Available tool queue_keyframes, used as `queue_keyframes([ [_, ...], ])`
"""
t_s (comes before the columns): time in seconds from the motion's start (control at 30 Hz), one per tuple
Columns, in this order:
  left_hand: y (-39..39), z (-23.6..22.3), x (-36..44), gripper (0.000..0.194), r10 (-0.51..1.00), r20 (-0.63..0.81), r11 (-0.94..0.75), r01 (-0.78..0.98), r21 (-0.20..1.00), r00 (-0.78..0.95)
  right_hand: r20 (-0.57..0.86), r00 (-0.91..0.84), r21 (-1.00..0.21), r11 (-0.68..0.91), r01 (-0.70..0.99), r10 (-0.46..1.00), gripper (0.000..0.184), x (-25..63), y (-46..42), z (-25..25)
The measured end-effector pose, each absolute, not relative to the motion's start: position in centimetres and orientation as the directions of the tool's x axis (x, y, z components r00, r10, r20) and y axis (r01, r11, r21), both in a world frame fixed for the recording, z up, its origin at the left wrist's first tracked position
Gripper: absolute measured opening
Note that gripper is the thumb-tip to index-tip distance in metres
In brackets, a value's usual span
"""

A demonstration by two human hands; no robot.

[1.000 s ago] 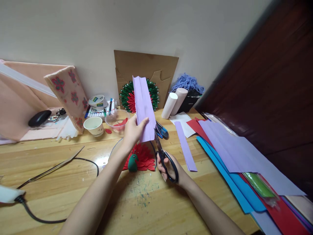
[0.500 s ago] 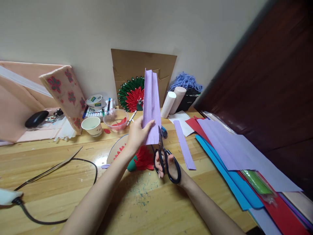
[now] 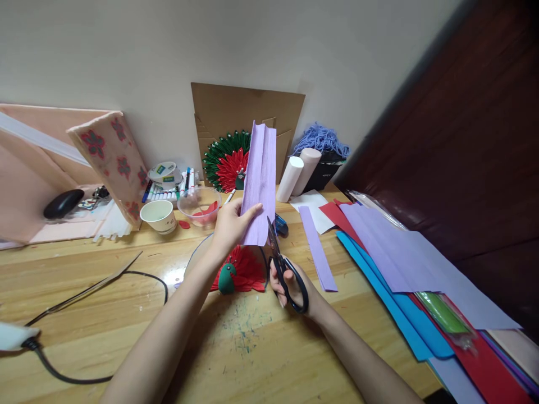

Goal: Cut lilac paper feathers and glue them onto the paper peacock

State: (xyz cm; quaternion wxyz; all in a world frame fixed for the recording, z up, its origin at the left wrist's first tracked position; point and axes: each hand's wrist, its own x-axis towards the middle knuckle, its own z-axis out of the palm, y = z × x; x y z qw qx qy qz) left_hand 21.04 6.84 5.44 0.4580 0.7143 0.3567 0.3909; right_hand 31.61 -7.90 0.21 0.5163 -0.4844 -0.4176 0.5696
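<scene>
My left hand (image 3: pixel 231 226) pinches the lower end of a folded strip of lilac crepe paper (image 3: pixel 260 177) and holds it upright above the wooden table (image 3: pixel 126 325). My right hand (image 3: pixel 291 287) grips black-handled scissors (image 3: pixel 281 264), whose blades point up at the strip's lower right edge. Under both hands lies a red paper fan with a green bird body (image 3: pixel 236 272). A cut lilac strip (image 3: pixel 316 248) lies flat to the right.
Coloured paper sheets (image 3: pixel 404 264) are stacked at the right. At the back stand cardboard (image 3: pixel 227 109), a red-green rosette (image 3: pixel 225 163), white rolls (image 3: pixel 298 174), markers (image 3: pixel 168 191), a paper cup (image 3: pixel 159 216) and a plastic bowl (image 3: pixel 197 205). A black cable (image 3: pixel 84 314) crosses the left.
The upright lilac strip tilted from leaning left to leaning slightly right. The scissors stayed at its lower right edge, and the handles closed a little since half a second ago.
</scene>
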Motion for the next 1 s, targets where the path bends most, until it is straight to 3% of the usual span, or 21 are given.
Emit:
queue_keyframes([
  [0.33, 7.1, 6.6, 20.3, 0.035, 0.863, 0.172, -0.275, 0.156, 0.949, 0.474, -0.139, -0.084, -0.972, -0.152, -0.18, 0.987, 0.066, 32.1, -8.1, 0.3],
  [0.7, 7.4, 6.7, 19.8, 0.034, 0.771, 0.205, -0.416, 0.232, 0.879, 0.603, -0.122, -0.229, -0.93, -0.192, -0.314, 0.966, 0.075, 32.3, -7.9, -1.4],
  [1.0, 7.4, 7.8, 18.7, 0.03, 0.699, 0.112, -0.371, 0.224, 0.901, 0.706, -0.125, -0.356, -0.962, -0.202, -0.186, 0.926, 0.069, 33.8, -8.7, -0.5],
])
